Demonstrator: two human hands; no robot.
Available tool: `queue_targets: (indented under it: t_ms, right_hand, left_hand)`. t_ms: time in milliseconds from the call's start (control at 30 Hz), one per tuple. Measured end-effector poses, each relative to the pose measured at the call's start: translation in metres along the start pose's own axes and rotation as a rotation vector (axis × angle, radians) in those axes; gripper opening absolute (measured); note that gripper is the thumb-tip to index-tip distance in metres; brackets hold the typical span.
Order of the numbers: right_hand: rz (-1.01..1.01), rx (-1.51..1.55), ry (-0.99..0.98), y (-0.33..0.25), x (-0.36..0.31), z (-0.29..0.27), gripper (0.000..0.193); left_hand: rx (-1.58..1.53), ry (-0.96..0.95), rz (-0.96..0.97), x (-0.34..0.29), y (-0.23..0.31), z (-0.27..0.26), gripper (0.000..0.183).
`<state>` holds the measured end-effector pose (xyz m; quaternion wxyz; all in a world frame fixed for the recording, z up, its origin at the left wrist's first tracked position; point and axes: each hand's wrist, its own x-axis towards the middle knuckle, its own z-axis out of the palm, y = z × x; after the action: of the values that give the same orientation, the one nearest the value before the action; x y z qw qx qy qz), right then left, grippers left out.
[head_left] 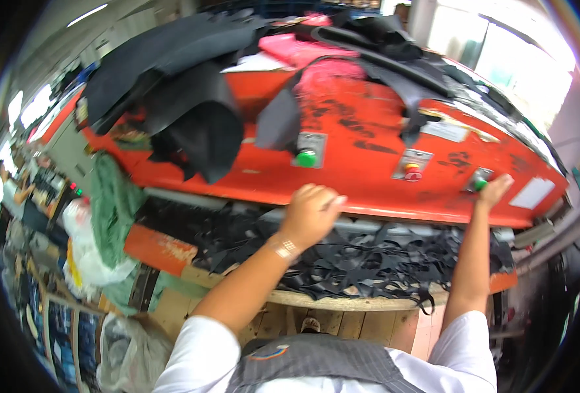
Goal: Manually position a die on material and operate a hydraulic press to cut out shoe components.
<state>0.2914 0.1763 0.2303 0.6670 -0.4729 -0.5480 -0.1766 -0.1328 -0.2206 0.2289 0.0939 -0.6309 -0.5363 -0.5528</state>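
Note:
A red machine front (368,177) carries two green push buttons, the left one (306,158) and the right one (480,185), with a red knob (413,172) between them. My left hand (311,213), a bracelet on its wrist, is just below the left green button, apart from it. Its fingers are curled in and its thumb sticks out; I see nothing in it. At the right green button is my right hand (495,190), fingers stretched upward and nothing in its grasp. Whether it presses the button I cannot tell.
Black sheet material (198,118) drapes over the machine's top, beside pink material (329,65). Below the red front, black scraps (355,262) fill a trough with a wooden edge (342,303). Green cloth (113,209) and plastic bags (129,354) are at left; another person (16,196) works farther off.

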Motion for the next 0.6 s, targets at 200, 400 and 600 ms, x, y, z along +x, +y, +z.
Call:
queue_targets:
  t_ms: [200, 400, 600]
  right_hand:
    - [0.422, 0.337, 0.003, -0.143, -0.061, 0.004, 0.069]
    - [0.340, 0.324, -0.013, -0.123, -0.039, -0.033, 0.063]
    - [-0.221, 0.437, -0.953, -0.243, -0.187, -0.192, 0.040]
  left_hand:
    - [0.202, 0.270, 0.082, 0.005, -0.001, -0.051, 0.017]
    - [0.264, -0.063, -0.051, 0.018, 0.006, -0.072, 0.022]
    - [0.509, -0.198, -0.399, -0.173, -0.002, -0.148, 0.020]
